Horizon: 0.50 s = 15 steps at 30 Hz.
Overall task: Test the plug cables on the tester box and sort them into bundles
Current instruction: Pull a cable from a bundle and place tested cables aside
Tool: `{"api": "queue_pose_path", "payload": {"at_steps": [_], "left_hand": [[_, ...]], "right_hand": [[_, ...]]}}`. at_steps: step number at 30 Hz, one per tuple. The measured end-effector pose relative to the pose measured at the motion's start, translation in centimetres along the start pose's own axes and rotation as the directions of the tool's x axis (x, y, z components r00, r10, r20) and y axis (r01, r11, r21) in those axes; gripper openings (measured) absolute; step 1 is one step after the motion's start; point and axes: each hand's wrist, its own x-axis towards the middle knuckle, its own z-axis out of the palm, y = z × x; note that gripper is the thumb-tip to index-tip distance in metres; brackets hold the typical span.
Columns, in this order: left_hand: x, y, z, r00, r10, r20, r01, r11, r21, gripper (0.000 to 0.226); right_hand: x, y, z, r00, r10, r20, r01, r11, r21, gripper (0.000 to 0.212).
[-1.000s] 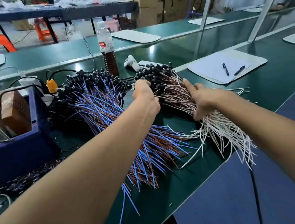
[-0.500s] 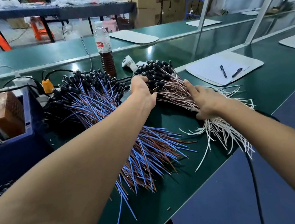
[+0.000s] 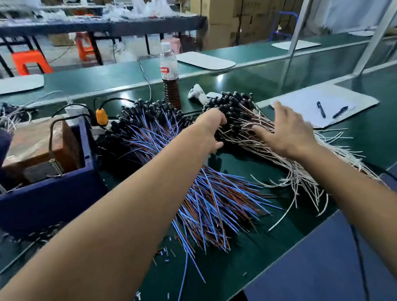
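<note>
Two heaps of plug cables lie on the green bench. The left heap [image 3: 212, 199] has blue and brown wires with black plugs at its far end. The right heap [image 3: 298, 173] has white and brown wires, its black plugs [image 3: 232, 104] bunched at the far end. My left hand [image 3: 210, 129] is curled around the plug end of the white heap, fingers hidden among the plugs. My right hand [image 3: 287, 134] hovers flat over the white wires with fingers spread, holding nothing. The dark blue tester box [image 3: 44, 199] stands at the left.
A half-full drink bottle [image 3: 170, 76] stands behind the heaps beside a white controller [image 3: 197, 94]. A board with paper and two pens [image 3: 328, 106] lies at the right. An orange plug [image 3: 101, 116] and black leads sit behind the box. Wire scraps litter the near bench [image 3: 256, 251].
My right hand has lifted off the white wires and opened, fingers spread. My left hand has stayed at the plug end. The camera has tilted up a little.
</note>
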Motion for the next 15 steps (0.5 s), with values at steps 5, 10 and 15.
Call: {"api": "queue_pose_path", "payload": {"at_steps": [5, 10, 15], "left_hand": [[-4.7, 0.0, -2.5, 0.979, 0.164, 0.119, -0.155, 0.985, -0.078, 0.008], [-11.3, -0.5, -11.9, 0.904, 0.354, 0.238, -0.365, 0.931, 0.000, 0.022], [-19.1, -2.8, -24.8, 0.871, 0.138, 0.471, -0.272, 0.935, 0.230, 0.014]], "right_hand": [[-3.6, -6.6, -1.2, 0.918, -0.060, -0.391, 0.174, 0.949, 0.263, 0.030], [-9.9, -15.3, -1.5, 0.851, -0.326, -0.411, 0.464, 0.834, 0.299, 0.024], [-16.9, -23.9, -1.2, 0.755, -0.609, -0.244, 0.653, 0.666, 0.359, 0.024]]}}
